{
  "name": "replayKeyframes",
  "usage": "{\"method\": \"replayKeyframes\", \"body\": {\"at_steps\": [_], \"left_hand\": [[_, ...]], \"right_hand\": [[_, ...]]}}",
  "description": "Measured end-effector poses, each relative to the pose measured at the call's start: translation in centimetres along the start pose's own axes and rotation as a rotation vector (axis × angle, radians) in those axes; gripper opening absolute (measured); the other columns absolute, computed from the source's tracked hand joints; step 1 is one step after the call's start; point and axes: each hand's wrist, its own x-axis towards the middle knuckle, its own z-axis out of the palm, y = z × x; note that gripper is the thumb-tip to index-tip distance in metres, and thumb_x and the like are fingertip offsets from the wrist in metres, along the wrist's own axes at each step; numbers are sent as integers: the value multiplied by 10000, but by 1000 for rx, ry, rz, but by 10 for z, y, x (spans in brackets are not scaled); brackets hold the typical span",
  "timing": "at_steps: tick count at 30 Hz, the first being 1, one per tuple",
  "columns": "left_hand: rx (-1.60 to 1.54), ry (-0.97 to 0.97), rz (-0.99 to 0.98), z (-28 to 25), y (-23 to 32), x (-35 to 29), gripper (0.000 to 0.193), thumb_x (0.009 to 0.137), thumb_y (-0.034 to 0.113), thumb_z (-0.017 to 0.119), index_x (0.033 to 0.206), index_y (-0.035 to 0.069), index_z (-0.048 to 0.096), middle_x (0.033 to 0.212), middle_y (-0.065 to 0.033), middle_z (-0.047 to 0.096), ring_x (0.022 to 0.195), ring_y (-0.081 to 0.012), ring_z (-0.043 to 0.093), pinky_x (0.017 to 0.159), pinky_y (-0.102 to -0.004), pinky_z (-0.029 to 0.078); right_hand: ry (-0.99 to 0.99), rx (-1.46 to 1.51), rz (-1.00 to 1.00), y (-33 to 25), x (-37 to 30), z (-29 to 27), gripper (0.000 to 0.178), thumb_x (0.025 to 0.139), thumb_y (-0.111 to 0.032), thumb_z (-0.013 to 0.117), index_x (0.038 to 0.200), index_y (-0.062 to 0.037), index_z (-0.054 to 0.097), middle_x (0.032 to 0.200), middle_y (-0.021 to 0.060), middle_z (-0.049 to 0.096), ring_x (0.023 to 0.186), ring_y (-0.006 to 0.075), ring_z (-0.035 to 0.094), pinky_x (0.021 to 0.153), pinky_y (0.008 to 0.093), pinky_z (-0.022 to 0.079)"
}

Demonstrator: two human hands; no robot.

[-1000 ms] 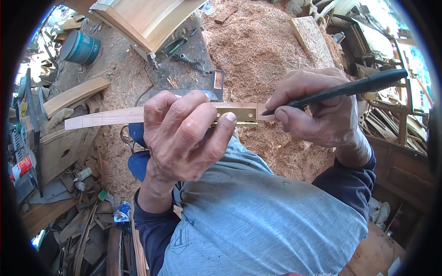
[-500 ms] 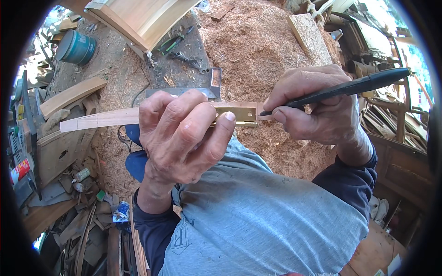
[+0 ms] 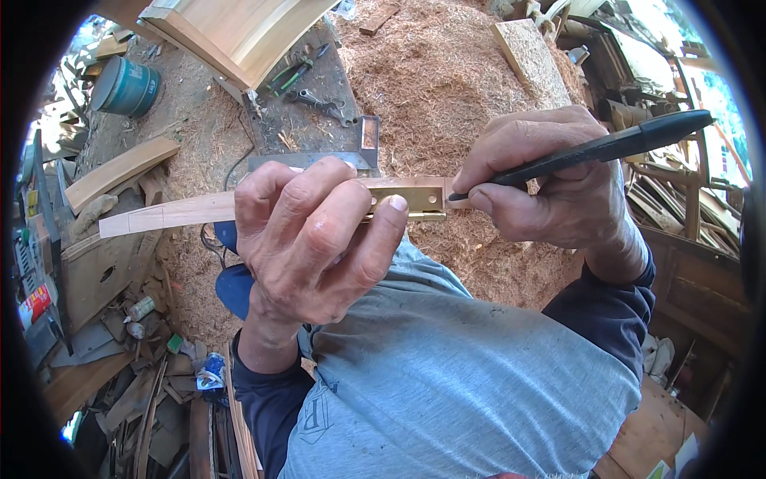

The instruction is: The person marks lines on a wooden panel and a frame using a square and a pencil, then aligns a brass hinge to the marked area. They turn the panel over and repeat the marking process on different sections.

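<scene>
My left hand is closed round a long, slightly curved strip of pale wood and pins a brass hinge against it with the thumb. Two screw holes show in the hinge leaf beside the thumb; its left part is hidden under my fingers. My right hand grips a black pen, cap end pointing up to the right. The pen's tip rests on or just over the wood at the hinge's right end. Pencil lines cross the strip near its left end.
A metal try square lies on a board beyond my hands, with a wrench and green-handled pliers. A wooden frame piece stands at the far left, near a teal bucket. Wood shavings cover the ground.
The view has shifted slightly, and the strip's left end sits a little lower. Both hands keep their hold, with the pen tip still at the hinge's right end.
</scene>
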Motion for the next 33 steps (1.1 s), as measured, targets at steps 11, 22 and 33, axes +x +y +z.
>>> {"method": "replayKeyframes", "body": {"at_steps": [11,22,33], "left_hand": [[20,-39,12,-3,-2,2,447,769,202,783,1203,192,678,1001,-10,554,843,-170,688,804,-386,429],[31,-64,-14,-5,3,2,442,754,180,785,1184,202,684,1029,-21,530,897,-186,682,809,-407,441],[85,-104,-57,-6,10,9,386,764,183,786,1132,213,673,1020,-35,508,906,-201,666,797,-425,449]], "right_hand": [[-40,-55,-41,-2,4,-3,157,722,17,768,874,-17,751,746,94,724,639,167,691,551,282,532],[-50,-52,-60,-1,6,-3,150,731,5,774,876,-6,741,754,107,724,648,179,705,554,290,549],[-49,-86,-180,5,9,-4,156,731,18,765,881,-7,735,758,98,728,656,177,710,557,289,555]]}}
